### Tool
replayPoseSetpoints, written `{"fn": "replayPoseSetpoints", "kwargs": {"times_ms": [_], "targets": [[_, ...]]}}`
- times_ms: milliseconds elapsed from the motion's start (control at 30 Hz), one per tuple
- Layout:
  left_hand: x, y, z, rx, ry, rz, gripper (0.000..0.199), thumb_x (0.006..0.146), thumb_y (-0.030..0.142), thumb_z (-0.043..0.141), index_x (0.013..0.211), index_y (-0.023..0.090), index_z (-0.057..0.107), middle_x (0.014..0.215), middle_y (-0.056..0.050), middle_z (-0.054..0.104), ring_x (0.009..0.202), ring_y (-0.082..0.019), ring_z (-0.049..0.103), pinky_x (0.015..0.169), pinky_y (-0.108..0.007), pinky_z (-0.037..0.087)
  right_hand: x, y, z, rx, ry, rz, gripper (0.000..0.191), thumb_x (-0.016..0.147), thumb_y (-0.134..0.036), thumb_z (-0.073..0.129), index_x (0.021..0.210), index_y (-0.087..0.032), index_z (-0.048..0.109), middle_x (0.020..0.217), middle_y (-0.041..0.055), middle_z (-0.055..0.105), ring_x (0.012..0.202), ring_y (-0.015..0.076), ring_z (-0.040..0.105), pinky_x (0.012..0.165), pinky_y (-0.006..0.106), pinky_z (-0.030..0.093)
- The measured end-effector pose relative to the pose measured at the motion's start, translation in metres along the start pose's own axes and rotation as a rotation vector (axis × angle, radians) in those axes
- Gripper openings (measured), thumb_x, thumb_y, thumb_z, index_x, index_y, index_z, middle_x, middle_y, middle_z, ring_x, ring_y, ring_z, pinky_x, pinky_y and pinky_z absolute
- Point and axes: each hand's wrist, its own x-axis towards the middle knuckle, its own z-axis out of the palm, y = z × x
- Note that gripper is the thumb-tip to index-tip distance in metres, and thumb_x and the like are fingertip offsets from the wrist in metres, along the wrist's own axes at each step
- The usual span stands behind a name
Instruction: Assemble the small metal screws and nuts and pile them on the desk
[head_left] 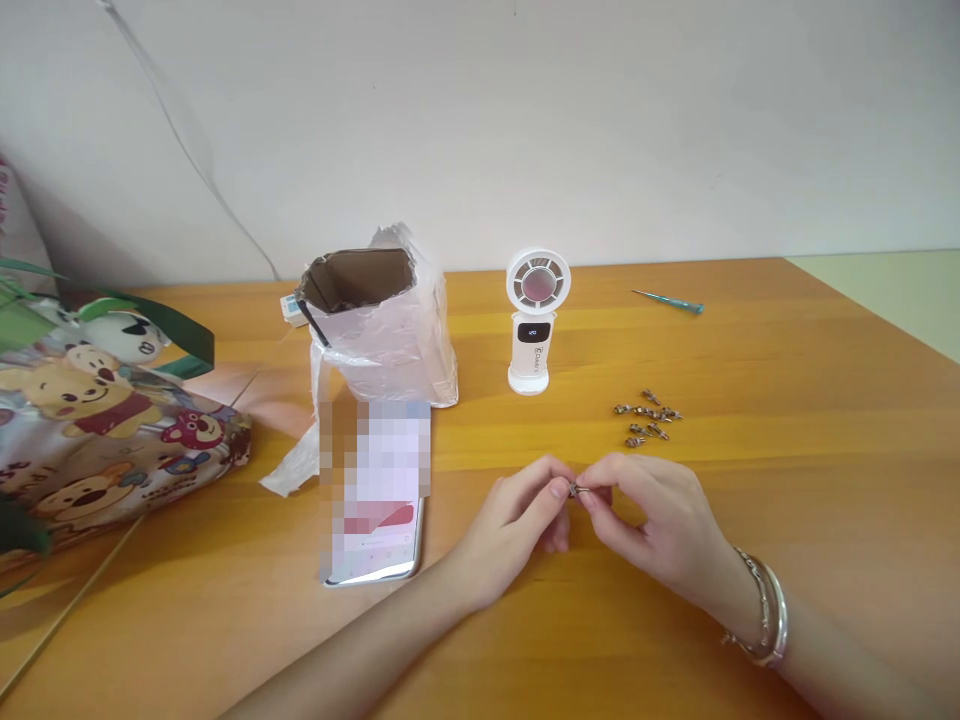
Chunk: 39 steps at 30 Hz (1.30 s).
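Note:
Between my two hands, over the wooden table, is a small metal part [574,490]. My left hand [526,508] pinches its left side between thumb and fingers. My right hand [654,510], with bracelets at the wrist, has its thumb and index fingertip closed on the part's thin right end. Just beyond my right hand lies a loose group of several similar small metal parts [651,412]. Fine details of the held part are too small to tell.
A white handheld fan [531,350] stands upright behind my hands. Farther right lies a teal screwdriver [679,303]. To the left are a phone [382,540], an open box wrapped in white plastic [397,335] and a cartoon-printed bag [112,430] with green straps.

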Motion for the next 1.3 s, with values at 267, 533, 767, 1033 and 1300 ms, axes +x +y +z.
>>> {"fn": "replayPoseSetpoints", "kwargs": {"times_ms": [267, 533, 767, 1033, 1300], "targets": [[-0.002, 0.000, 0.000, 0.336, 0.014, 0.080, 0.025, 0.093, 0.028, 0.032, 0.080, 0.017, 0.050, 0.062, 0.002, 0.053, 0.061, -0.012, 0.049, 0.061, -0.023, 0.035, 0.003, -0.001, -0.003, 0.069, -0.142, 0.142, 0.008, 0.085, -0.018, 0.042, 0.085, -0.022, 0.049, 0.065, -0.0047, 0.063, 0.056, 0.0098, 0.058, 0.056, 0.022, 0.039], [0.000, -0.002, 0.001, 0.268, 0.023, 0.067, 0.029, 0.093, 0.033, 0.030, 0.075, 0.017, 0.047, 0.062, 0.002, 0.050, 0.060, -0.012, 0.048, 0.061, -0.022, 0.036, 0.003, 0.000, 0.002, -0.139, -0.077, 0.010, 0.009, 0.082, -0.018, 0.046, 0.084, -0.021, 0.053, 0.067, -0.0025, 0.063, 0.058, 0.0111, 0.058, 0.053, 0.023, 0.037], [0.000, -0.003, 0.004, 0.325, 0.075, 0.030, 0.028, 0.090, 0.033, 0.034, 0.072, 0.017, 0.050, 0.057, 0.003, 0.047, 0.056, -0.012, 0.044, 0.055, -0.022, 0.032, 0.001, -0.003, 0.010, -0.273, 0.058, -0.053, 0.013, 0.079, -0.013, 0.043, 0.075, -0.020, 0.053, 0.062, -0.0015, 0.063, 0.052, 0.0116, 0.056, 0.052, 0.025, 0.036], [0.000, -0.004, 0.002, 0.249, 0.045, 0.045, 0.026, 0.090, 0.031, 0.035, 0.081, 0.016, 0.054, 0.059, 0.002, 0.046, 0.057, -0.012, 0.045, 0.056, -0.022, 0.033, 0.004, 0.005, 0.000, 0.131, -0.189, 0.007, 0.020, 0.080, -0.009, 0.044, 0.092, -0.022, 0.052, 0.078, -0.0019, 0.068, 0.066, 0.0100, 0.062, 0.060, 0.020, 0.043], [0.001, -0.004, 0.001, 0.248, 0.019, 0.034, 0.028, 0.087, 0.030, 0.032, 0.068, 0.016, 0.048, 0.054, 0.003, 0.044, 0.054, -0.012, 0.042, 0.055, -0.022, 0.031, 0.006, 0.004, -0.001, 0.042, -0.238, -0.002, 0.011, 0.077, -0.014, 0.045, 0.085, -0.022, 0.047, 0.067, -0.0036, 0.064, 0.058, 0.0108, 0.059, 0.055, 0.021, 0.040]]}}
